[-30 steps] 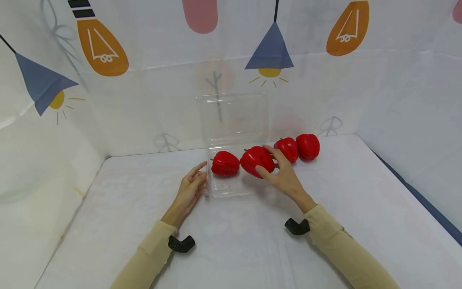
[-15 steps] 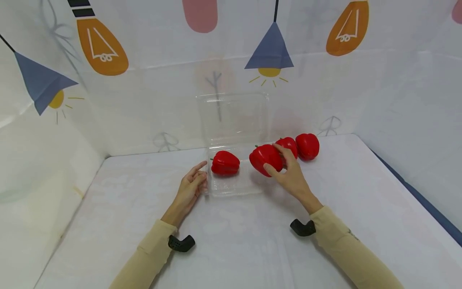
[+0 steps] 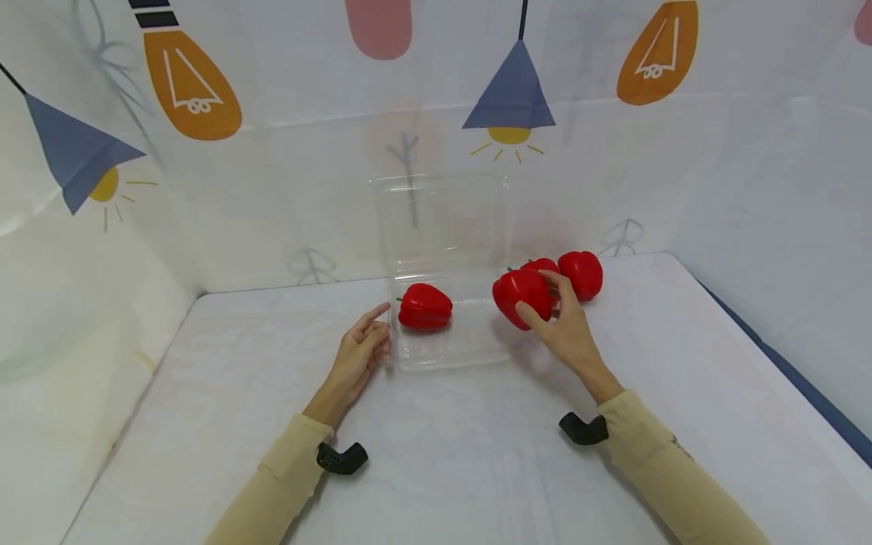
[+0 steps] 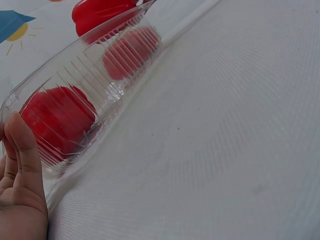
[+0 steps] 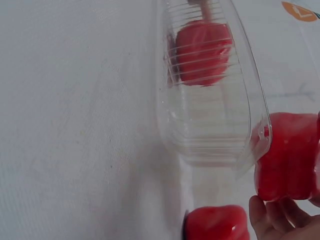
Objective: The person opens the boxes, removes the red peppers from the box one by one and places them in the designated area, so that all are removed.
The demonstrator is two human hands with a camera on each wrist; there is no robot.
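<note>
A clear plastic clamshell container lies with its lid raised against the back wall. One red bell pepper rests on its side in the container's left part. Fingers of my left hand touch the container's left side; in the left wrist view they lie fairly straight against its clear wall. My right hand grips a second red bell pepper between thumb and fingers, by the container's right edge. In the right wrist view this held pepper appears beyond the rim.
Two more red bell peppers stand right of the container: one partly hidden behind the held pepper, the other beside it. A patterned white cloth wall closes off the back of the white table.
My right hand has moved right with the held bell pepper, from above the container to its right edge, now covering more of a pepper behind. The left hand stays put.
</note>
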